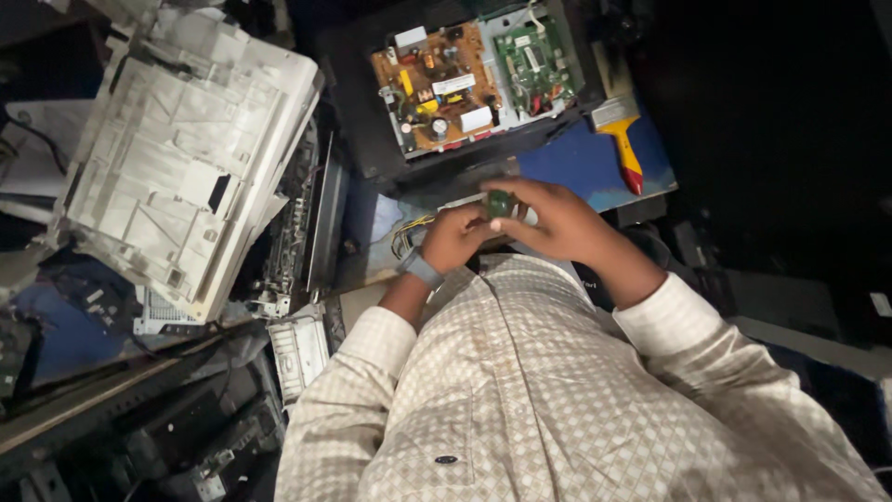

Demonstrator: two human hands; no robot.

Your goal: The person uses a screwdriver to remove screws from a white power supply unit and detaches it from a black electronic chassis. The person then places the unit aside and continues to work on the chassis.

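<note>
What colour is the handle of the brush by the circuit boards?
The brush has a yellow handle with a red tip, seen in the head view.

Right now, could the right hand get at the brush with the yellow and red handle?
Probably yes: the right hand sits just below the brush, bare blue surface between them, though its grip is busy on a green-handled tool.

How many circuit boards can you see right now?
2, side by side in the open black chassis: a brown board on the left, a green board to its right. Others may be hidden in the dark clutter.
</note>
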